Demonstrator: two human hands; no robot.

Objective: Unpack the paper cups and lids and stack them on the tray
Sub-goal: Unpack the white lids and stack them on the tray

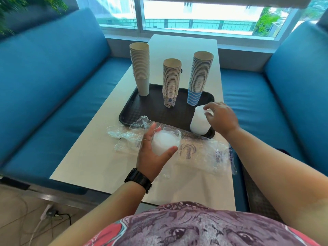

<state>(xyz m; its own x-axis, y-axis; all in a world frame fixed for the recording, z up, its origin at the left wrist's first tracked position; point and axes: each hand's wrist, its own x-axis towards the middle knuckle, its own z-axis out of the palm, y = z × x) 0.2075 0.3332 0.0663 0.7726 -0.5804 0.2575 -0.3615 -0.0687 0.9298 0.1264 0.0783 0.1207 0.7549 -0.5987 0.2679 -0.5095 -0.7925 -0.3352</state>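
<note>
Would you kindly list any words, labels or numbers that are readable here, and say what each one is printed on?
None can be read with certainty.
Plastic wrapper: purple logo and lettering, too blurred and creased to read.
Patterned cup stack: printed pattern only, no words visible.
Striped cup stack: stripes only.
Shirt: a picture, no text visible.

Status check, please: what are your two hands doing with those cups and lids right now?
Left hand grips lid stack above wrappers. Right hand grips second lid stack on tray corner. Three cup stacks upright on tray. Empty wrappers clutter table.
</note>
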